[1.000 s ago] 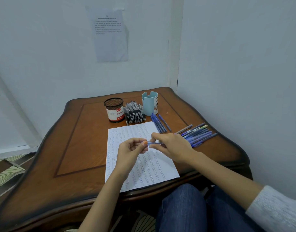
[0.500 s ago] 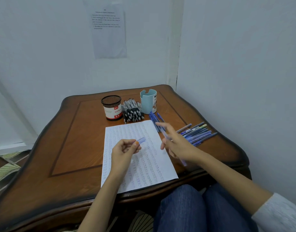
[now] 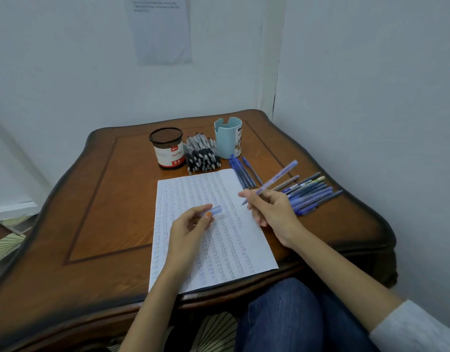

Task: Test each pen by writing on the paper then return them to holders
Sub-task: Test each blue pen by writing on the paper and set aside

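Observation:
A sheet of paper covered in handwriting lies on the wooden table. My right hand grips an uncapped blue pen in a writing hold, its tip just above the paper's right side. My left hand pinches the pen's blue cap over the middle of the sheet. A black mesh holder and a light blue holder stand at the back.
Several black pens lie between the holders. Blue pens lie in front of the light blue holder, and a larger group of blue pens lies at the right. Walls close off the back and right.
My hands pulled the cap off the pen and moved apart. My right hand turned the pen into a writing hold with its tip down toward the paper.

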Motion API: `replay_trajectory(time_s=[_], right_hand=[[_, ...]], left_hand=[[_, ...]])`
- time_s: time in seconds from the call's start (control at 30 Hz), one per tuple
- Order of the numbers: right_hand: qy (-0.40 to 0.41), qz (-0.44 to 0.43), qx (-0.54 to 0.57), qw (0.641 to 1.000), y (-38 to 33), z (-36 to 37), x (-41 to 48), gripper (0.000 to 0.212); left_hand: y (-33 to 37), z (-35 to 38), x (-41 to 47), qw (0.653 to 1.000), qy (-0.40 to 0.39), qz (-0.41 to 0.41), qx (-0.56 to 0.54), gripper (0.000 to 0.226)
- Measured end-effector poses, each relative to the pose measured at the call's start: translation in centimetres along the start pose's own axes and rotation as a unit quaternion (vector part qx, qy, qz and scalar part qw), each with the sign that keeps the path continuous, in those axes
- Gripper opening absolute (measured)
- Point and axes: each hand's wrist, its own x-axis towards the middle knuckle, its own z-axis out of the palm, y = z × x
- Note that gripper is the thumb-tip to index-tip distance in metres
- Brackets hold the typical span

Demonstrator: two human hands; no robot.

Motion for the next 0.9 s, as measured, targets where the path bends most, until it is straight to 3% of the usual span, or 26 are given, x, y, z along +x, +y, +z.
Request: replay_trajectory(time_s=[0.17, 0.37, 0.43, 0.57, 0.9], right_hand=[[0.016, -0.033, -0.058, 0.998, 0.8, 0.6, 0.4, 0.035], [0.062, -0.007, -0.091, 0.994, 0.8, 1.0, 0.7, 0.044], [0.070, -0.039, -0.124, 0.989, 1.2, 1.3, 0.5, 0.046], [0.060, -0.105, -0.164, 0.979, 2.2, 1.1, 0.9, 0.045], [0.020, -0.102, -0.157, 0.982, 2.3, 1.1, 1.0, 0.043]], left_hand=[[0.1, -0.1, -0.1, 1.000, -0.001, -0.004, 0.019, 0.014], [0.3, -0.1, -0.4, 1.000, -0.009, -0.005, 0.024, 0.011], [0.4, 0.0, -0.4, 1.000, -0.014, -0.004, 0.027, 0.011], [0.3, -0.1, -0.3, 0.999, -0.013, -0.005, 0.034, 0.011], [0.2, 0.1, -0.4, 0.999, 0.001, -0.014, 0.030, 0.011]])
